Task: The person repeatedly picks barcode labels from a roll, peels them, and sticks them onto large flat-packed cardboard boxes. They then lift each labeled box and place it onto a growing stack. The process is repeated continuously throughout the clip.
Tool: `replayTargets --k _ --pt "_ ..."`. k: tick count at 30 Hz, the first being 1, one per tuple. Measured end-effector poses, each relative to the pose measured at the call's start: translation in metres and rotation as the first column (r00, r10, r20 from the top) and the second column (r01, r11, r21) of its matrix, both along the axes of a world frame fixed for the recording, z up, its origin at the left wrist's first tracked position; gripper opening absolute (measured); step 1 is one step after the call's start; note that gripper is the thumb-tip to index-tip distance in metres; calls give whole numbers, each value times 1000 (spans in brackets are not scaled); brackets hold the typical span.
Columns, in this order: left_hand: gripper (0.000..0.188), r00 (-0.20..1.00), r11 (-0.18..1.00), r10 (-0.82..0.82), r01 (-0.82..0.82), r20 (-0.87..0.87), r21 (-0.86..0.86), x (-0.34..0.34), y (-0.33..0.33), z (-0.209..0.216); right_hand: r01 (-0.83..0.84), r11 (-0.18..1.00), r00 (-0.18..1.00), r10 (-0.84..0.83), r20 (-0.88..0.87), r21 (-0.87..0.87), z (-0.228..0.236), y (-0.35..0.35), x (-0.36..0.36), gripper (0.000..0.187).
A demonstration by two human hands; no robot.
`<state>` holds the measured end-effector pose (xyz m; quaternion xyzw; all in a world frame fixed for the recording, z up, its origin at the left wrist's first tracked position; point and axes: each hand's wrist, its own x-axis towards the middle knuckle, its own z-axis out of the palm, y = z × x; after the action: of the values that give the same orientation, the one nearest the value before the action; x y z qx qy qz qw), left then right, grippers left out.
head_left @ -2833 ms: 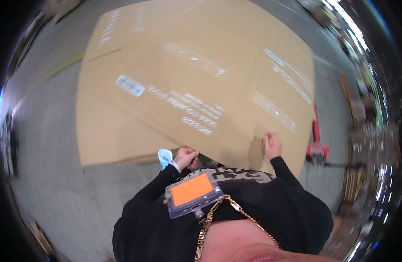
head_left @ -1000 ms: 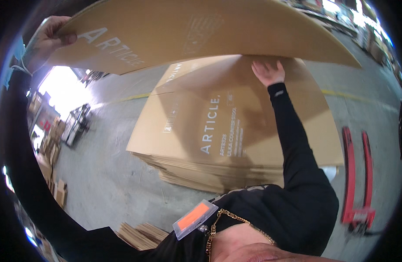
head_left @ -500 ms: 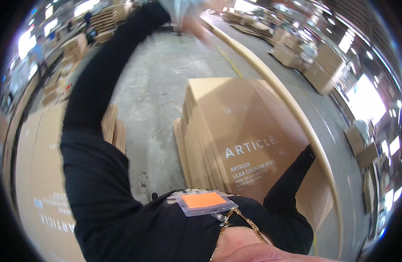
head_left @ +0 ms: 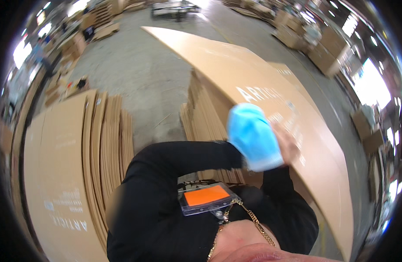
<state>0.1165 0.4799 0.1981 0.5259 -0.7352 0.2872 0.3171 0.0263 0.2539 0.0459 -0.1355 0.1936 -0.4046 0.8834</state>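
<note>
Under my blurred left hand (head_left: 286,143), a broad, flat brown cardboard sheet (head_left: 316,131), likely light, bendy, best edge-held; right hand hidden; I can't tell either grip.

Blurred left hand (head_left: 289,143) partly behind blue mask (head_left: 253,137); right hand hidden.

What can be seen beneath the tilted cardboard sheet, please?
Beneath the tilted cardboard sheet, a stack of flat cardboard shows layered edges at left; most of its top is covered and cannot be seen.
</note>
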Motion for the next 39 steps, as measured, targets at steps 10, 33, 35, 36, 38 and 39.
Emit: replayTargets --k 10,33,35,36,38,39 --pt "32 949 949 269 -231 -166 216 229 13 -92 -193 981 981 193 2 -23 -47 148 -41 69" --pt "42 -685 777 525 628 -504 -45 -62 118 -192 339 905 700 -426 -573 -259 -72 210 -216 34" --pt "35 -644 957 278 251 -713 147 -46 130 -223 256 959 873 -177 -454 119 -47 257 -146 31" --pt "31 -674 921 389 288 -628 260 -17 128 -225 192 979 855 -135 -501 63 -70 274 -141 28" --pt "22 -599 895 441 232 -669 382 56 164 -213 -561 816 665 544 -512 138 -64 288 -135 30" --pt "19 -455 881 455 104 -765 462 90 196 -198 -816 573 504 639 -581 -78 -53 292 -139 30"
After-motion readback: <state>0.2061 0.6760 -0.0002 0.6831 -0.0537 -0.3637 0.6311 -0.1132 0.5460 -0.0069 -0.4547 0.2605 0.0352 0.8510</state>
